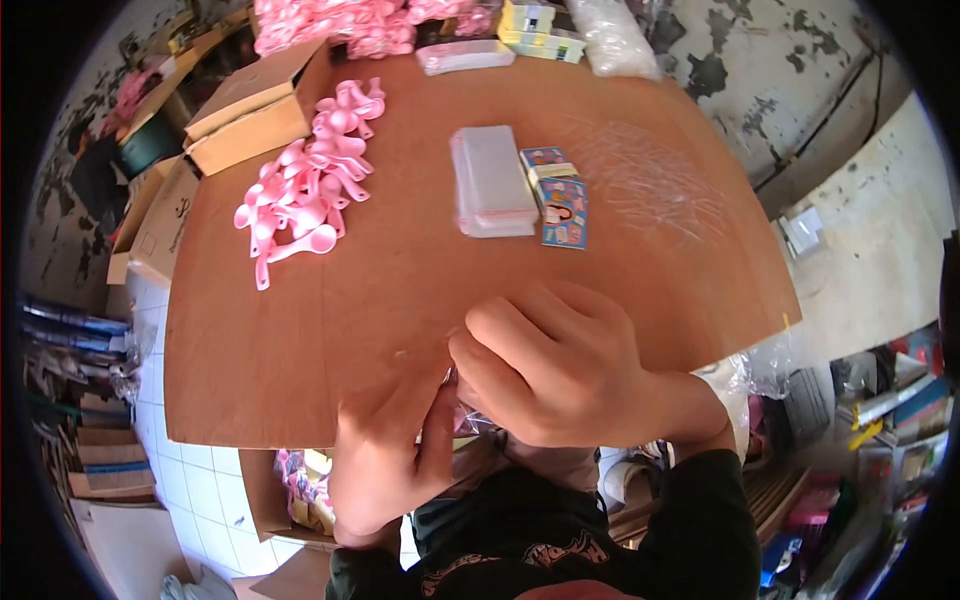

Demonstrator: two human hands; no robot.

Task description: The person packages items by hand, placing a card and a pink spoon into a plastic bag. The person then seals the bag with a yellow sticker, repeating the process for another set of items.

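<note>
My left hand [390, 455] and my right hand [555, 365] are close together at the table's front edge, their fingers closed. Between them shows a bit of clear, shiny plastic [468, 420], mostly hidden by the fingers. Beyond the hands lies a stack of clear plastic bags [493, 180]. Touching its right side are small printed cards [564, 212], some in a banded bundle. Pink plastic spoons [305, 195] form a loose pile at the left of the table. Thin clear strips [650, 175] are scattered at the right.
A cardboard box [250, 120] stands at the table's back left corner. Along the back edge [390, 65] are pink packets [350, 25], yellow-green bundles [540, 35] and a bulky clear bag [615, 40]. An open box of packets [305, 490] sits below the front edge.
</note>
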